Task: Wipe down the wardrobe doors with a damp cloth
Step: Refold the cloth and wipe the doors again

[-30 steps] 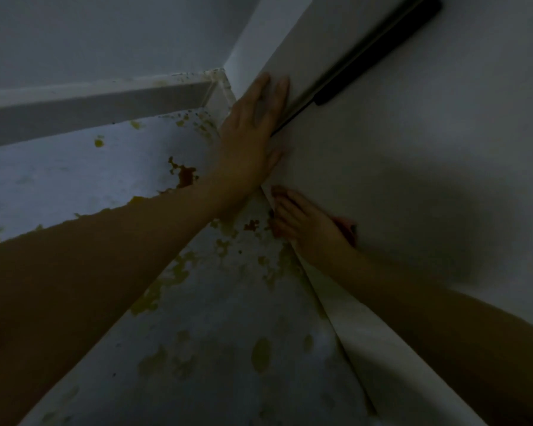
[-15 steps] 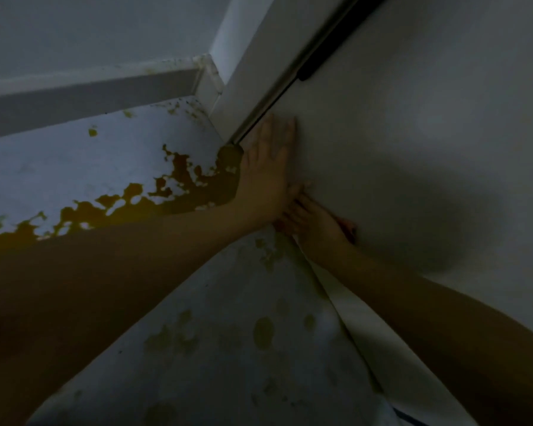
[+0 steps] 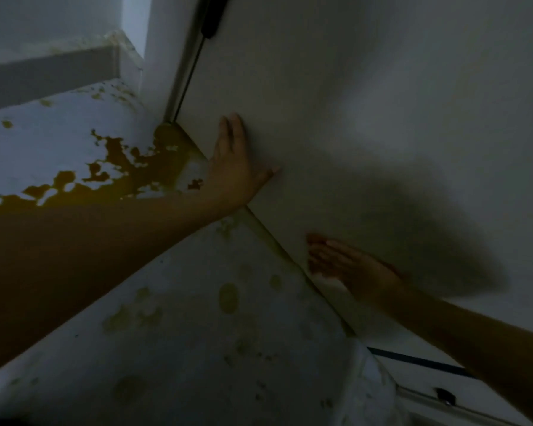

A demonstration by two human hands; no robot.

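Observation:
The white wardrobe door (image 3: 366,112) fills the right half of the dim view. A dark handle (image 3: 211,16) runs along its edge by the seam at the top. My left hand (image 3: 234,161) lies flat on the door near its edge, fingers apart and holding nothing. My right hand (image 3: 351,269) is lower and further right. It presses a reddish cloth (image 3: 314,241) flat against the door. The cloth is mostly hidden under the hand, with only a blurred rim showing past the fingertips.
A pale surface (image 3: 182,333) with peeling paint meets the door's edge, and brown patches (image 3: 120,167) mark it near the corner. A grey-white ledge (image 3: 50,72) crosses the top left. A dark cord (image 3: 419,361) and white fabric (image 3: 373,392) lie at the bottom right.
My left hand has slid from the door seam across onto the door face. My right hand with the cloth has moved away from it along the door's edge, so the hands are now apart.

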